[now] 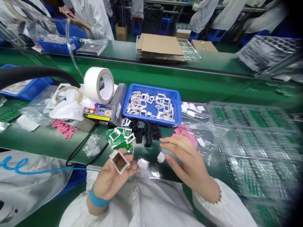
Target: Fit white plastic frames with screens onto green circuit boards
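My left hand [110, 179], palm up and wearing a blue wristband, holds a small white square frame with a dark, shiny brownish middle [119, 162] between its thumb and fingers. My right hand [186, 159] is held over the table with fingers apart and nothing visible in them. Just left of its fingertips lies a small white square piece [161, 157]. Another white-faced piece [143, 164] lies beside my left fingertips. Beyond my left hand, green circuit boards [120, 145] are piled with a few white frames [115, 135] on top. Several black stacked parts [148, 134] stand beside them.
A blue tray [178, 107] of white frames stands behind the black parts. Left of it is a tape dispenser [101, 115] with a white tape roll [91, 84] on top. Pink pieces [188, 134] lie near my right hand. Clear trays of green boards [253, 138] cover the right side.
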`<state>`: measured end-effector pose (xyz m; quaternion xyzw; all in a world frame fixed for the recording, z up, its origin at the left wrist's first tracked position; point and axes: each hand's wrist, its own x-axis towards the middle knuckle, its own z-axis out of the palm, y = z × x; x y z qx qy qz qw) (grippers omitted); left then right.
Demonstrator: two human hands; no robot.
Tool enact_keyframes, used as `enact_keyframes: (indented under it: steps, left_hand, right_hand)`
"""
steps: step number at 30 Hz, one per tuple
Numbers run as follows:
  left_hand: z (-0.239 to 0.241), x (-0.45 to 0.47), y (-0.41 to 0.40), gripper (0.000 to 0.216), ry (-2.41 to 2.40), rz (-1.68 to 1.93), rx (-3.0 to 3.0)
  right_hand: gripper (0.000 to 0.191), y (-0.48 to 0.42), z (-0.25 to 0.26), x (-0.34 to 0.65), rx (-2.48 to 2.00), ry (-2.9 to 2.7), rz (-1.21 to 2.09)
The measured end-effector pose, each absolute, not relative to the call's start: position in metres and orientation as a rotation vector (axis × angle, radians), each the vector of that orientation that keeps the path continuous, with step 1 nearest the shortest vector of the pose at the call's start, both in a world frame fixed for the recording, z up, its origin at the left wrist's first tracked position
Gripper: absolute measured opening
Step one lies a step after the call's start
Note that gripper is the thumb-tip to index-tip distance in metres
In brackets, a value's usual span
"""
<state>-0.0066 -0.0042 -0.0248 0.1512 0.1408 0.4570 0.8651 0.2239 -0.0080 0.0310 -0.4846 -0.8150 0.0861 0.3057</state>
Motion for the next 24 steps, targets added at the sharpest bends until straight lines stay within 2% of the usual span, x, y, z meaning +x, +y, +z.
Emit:
enact_keyframes:
  steps: [2, 7, 10, 13, 18, 24]
  left_hand:
    - [-0.022, 0.0, -0.005, 0.033, 0.383, 0.93, 0.38]
    - [-0.015, 0.01, -0.006, 0.033, 0.547, 0.934, 0.479]
    - [-0.013, 0.007, -0.008, 0.032, 0.615, 0.983, 0.477]
    - [-0.016, 0.0, -0.009, 0.033, 0.579, 0.978, 0.475]
    - [-0.021, -0.008, -0.006, 0.033, 0.591, 0.961, 0.434]
    - [-0.022, -0.006, -0.004, 0.034, 0.596, 0.907, 0.398]
  right_hand:
    - [0.03, -0.011, 0.029, 0.223, -1.239, -2.163, 0.259]
    - [0.085, -0.011, 0.021, 0.183, -1.127, -2.438, 0.216]
    - [0.094, -0.006, 0.02, 0.174, -1.12, -2.558, 0.188]
    - [0.081, -0.001, 0.024, 0.191, -1.165, -2.422, 0.212]
    - [0.028, -0.001, 0.012, 0.237, -1.329, -2.465, 0.246]
    - [0.022, -0.006, -0.039, 0.255, -1.399, -2.678, 0.246]
